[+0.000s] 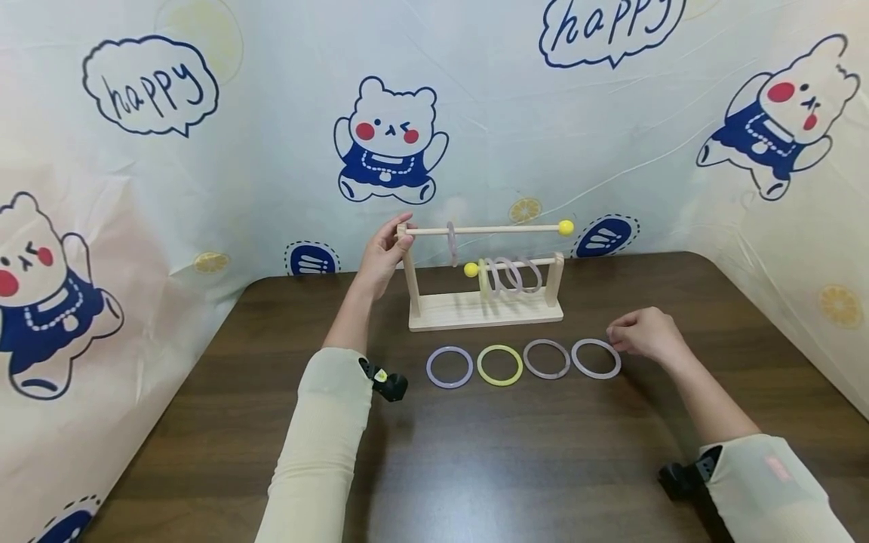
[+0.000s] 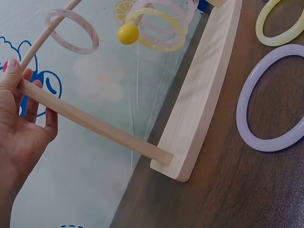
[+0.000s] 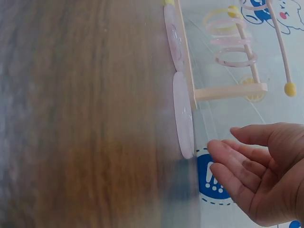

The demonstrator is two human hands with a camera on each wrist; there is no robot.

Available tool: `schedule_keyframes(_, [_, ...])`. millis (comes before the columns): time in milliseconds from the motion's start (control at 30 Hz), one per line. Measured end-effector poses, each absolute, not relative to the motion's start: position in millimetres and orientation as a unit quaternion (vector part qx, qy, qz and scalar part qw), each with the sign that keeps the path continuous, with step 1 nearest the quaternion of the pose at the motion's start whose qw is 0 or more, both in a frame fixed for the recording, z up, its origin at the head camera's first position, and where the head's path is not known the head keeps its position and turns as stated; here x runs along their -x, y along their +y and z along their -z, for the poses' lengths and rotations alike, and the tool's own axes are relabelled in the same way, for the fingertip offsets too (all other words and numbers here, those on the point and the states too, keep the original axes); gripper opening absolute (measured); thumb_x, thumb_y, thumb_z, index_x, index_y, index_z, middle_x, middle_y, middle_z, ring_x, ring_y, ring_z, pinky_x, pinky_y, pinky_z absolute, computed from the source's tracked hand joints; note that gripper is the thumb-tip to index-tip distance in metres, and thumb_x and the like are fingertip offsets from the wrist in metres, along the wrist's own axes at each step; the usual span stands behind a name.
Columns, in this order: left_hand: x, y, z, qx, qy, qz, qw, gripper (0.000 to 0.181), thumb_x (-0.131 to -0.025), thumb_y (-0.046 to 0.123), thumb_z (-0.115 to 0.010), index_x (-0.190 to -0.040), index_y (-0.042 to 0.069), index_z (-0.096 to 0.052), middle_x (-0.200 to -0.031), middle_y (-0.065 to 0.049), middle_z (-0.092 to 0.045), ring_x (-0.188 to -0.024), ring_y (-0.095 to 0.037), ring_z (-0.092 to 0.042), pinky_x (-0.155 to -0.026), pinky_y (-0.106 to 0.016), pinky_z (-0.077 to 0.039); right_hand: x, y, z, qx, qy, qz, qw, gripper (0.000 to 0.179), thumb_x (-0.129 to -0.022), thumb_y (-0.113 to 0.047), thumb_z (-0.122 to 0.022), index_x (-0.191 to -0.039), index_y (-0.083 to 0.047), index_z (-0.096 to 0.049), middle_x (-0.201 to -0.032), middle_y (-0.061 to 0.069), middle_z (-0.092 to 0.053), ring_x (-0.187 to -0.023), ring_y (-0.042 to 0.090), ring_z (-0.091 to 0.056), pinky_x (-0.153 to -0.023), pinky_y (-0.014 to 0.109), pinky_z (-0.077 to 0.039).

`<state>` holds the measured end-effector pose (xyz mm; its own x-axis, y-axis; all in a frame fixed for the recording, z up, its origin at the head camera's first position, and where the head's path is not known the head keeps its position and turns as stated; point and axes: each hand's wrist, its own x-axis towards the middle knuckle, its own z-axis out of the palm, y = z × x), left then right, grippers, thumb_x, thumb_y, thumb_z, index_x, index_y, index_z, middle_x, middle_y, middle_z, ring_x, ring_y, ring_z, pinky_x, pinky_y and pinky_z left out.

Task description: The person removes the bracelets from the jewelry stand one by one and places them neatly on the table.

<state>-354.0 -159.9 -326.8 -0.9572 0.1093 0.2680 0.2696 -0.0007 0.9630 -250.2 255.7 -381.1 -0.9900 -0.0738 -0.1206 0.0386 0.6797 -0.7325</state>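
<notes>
My left hand (image 1: 380,260) grips the top of the left post of a wooden ring stand (image 1: 448,312), thumb in front, where the upper rod joins. One translucent mauve ring (image 2: 90,47) hangs on that rod, which ends in a yellow ball (image 1: 566,228). Several rings, a yellow one (image 2: 156,46) foremost, hang on the lower rod behind its own yellow ball (image 1: 471,270). My right hand (image 1: 648,333) is beside the pale lavender ring (image 1: 596,377) at the row's right end. In the right wrist view its fingers (image 3: 237,171) are loosely bent with nothing between them.
On the brown table (image 1: 475,467), a purple ring (image 1: 430,367), a yellow-green ring (image 1: 501,384) and a mauve ring (image 1: 548,377) lie flat in a row before the stand. A printed cloth (image 1: 285,151) with cartoon bears hangs behind the table and along its sides.
</notes>
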Motion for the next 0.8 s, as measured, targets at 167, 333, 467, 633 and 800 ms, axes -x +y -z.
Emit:
schedule_keyframes(167, [355,-161,328,0.136,-0.705,0.693,0.057,0.045,-0.092,0.016,-0.055,-0.136,0.016,-0.047,-0.123,-0.007,-0.054,-0.102,-0.016,-0.048,-0.087,-0.032,-0.038,251,252,378,0.018,0.914,0.404,0.026,0.032,-0.089,-0.016,-0.06,-0.104,0.011,-0.064,-0.079,0.015,-0.069,-0.073,0.024,-0.067,-0.061,0.03,-0.052])
schedule_keyframes(333, [355,-160,327,0.135,-0.707,0.692,0.058,0.044,-0.092,0.016,-0.055,-0.136,0.017,-0.048,-0.124,-0.008,-0.054,-0.102,-0.016,-0.048,-0.086,-0.031,-0.039,252,248,377,0.023,0.911,0.412,-0.01,0.037,-0.088,-0.023,-0.061,-0.108,0.008,-0.064,-0.083,0.014,-0.07,-0.075,0.021,-0.067,-0.06,0.026,-0.051])
schedule_keyframes(467, [355,-159,326,0.133,-0.708,0.691,0.061,0.043,-0.092,0.015,-0.055,-0.135,0.017,-0.048,-0.123,-0.008,-0.054,-0.1,-0.016,-0.048,-0.085,-0.032,-0.039,253,244,378,0.03,0.917,0.395,-0.051,0.037,-0.089,-0.027,-0.061,-0.109,0.003,-0.065,-0.089,0.014,-0.069,-0.077,0.018,-0.066,-0.062,0.025,-0.047])
schedule_keyframes(633, [355,-159,326,0.133,-0.71,0.689,0.063,0.043,-0.092,0.016,-0.055,-0.135,0.017,-0.048,-0.123,-0.008,-0.054,-0.101,-0.016,-0.048,-0.086,-0.032,-0.039,254,237,378,0.038,0.914,0.393,-0.094,0.035,-0.089,-0.029,-0.061,-0.108,0.0,-0.067,-0.097,0.017,-0.068,-0.089,0.026,-0.061,-0.067,0.03,-0.044])
schedule_keyframes(800, [355,-159,326,0.131,-0.71,0.689,0.062,0.044,-0.092,0.016,-0.055,-0.136,0.016,-0.048,-0.123,-0.007,-0.054,-0.101,-0.016,-0.048,-0.084,-0.031,-0.039,255,230,376,0.042,0.905,0.408,-0.109,0.036,-0.09,-0.03,-0.061,-0.109,0.0,-0.066,-0.101,0.018,-0.066,-0.097,0.033,-0.059,-0.071,0.033,-0.043])
